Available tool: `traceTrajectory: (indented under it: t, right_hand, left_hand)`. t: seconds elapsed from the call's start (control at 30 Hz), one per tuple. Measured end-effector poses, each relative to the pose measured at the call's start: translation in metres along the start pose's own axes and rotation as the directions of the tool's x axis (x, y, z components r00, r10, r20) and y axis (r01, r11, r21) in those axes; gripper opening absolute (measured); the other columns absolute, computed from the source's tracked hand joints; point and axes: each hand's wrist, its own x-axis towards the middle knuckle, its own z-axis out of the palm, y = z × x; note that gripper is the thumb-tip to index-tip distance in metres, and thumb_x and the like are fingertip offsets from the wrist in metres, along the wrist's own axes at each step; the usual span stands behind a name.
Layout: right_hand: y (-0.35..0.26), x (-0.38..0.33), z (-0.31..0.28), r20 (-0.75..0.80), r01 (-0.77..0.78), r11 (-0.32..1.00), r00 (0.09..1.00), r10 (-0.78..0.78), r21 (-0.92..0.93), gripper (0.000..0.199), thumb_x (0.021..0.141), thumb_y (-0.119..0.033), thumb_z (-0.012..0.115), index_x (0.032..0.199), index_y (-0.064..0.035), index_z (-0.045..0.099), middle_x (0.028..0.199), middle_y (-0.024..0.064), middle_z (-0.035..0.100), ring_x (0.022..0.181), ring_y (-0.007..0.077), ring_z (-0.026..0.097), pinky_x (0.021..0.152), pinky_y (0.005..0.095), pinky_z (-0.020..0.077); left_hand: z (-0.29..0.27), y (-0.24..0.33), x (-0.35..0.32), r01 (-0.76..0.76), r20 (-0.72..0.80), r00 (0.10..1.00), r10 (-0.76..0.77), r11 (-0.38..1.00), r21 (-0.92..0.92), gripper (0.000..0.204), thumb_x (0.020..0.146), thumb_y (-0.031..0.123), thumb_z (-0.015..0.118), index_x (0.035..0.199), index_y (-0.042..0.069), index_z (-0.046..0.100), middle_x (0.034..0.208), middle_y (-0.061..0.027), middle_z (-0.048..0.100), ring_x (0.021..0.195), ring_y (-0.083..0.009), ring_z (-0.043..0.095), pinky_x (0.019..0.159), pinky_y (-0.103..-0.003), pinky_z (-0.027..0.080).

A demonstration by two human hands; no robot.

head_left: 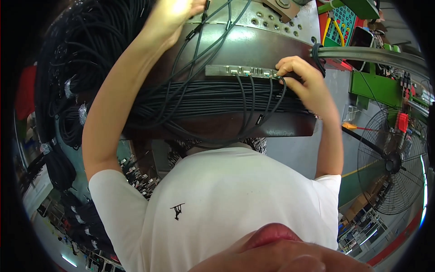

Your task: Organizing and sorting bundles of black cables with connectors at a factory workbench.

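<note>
My right hand [304, 81] reaches to the right end of a narrow metal connector strip [226, 70]. Its fingertips pinch the plug of a black cable [280, 93] seated there. Several other black cables hang in loops from the strip's sockets. Below them a thick bundle of black cables [213, 102] lies across a brown metal shelf [290, 128]. My left hand [174, 18] is raised to the top of the view, over loose black cables [199, 43] that run up a grey plate with holes [272, 20]. Glare washes out its fingers, so its grip is unclear.
Coils of black cables [72, 90] hang at the left. A large floor fan [392, 165] stands at the right, beyond a green machine frame [376, 88]. A grey metal rail [371, 54] runs to the right. My white shirt [226, 204] fills the lower middle.
</note>
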Motion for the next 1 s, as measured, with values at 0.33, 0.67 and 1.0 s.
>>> traceTrajectory:
  t: [0.33,0.67,1.0]
  right_hand:
    - [0.037,0.209,-0.046,-0.633,-0.183,0.819,0.730,-0.256,-0.543,0.027,0.094,-0.027,0.061,0.097,-0.0007,0.068,0.091,0.0124,0.069,0.082,0.0234,0.064,0.070,0.0365,0.0498]
    - [-0.012,0.149,-0.028,-0.621,0.036,0.828,0.643,-0.448,-0.560,0.016,0.086,-0.019,0.069,0.089,-0.0034,0.072,0.074,0.0119,0.068,0.066,0.0291,0.065,0.063,0.0381,0.0519]
    - [-0.025,0.098,-0.008,-0.333,0.520,0.611,0.531,-0.779,-0.597,0.009,0.080,-0.010,0.067,0.085,-0.0031,0.067,0.085,0.0098,0.065,0.081,0.0281,0.061,0.079,0.0405,0.0475]
  left_hand:
    - [0.064,-0.019,0.011,0.534,0.029,0.842,-0.538,0.825,-0.186,0.041,0.105,0.036,0.043,0.108,0.001,0.064,0.083,-0.0026,0.061,0.072,-0.0097,0.057,0.064,-0.025,0.049]
    - [0.094,0.050,-0.015,0.575,0.003,0.809,-0.587,0.792,-0.205,0.041,0.106,0.033,0.039,0.123,-0.001,0.054,0.071,0.0070,0.042,0.059,-0.0030,0.036,0.056,-0.020,0.036]
    - [-0.005,0.109,-0.114,0.440,0.089,0.885,-0.458,0.756,-0.485,0.037,0.105,0.028,0.043,0.071,0.016,0.042,0.052,0.0078,0.030,0.040,-0.0034,0.026,0.037,-0.020,0.023]
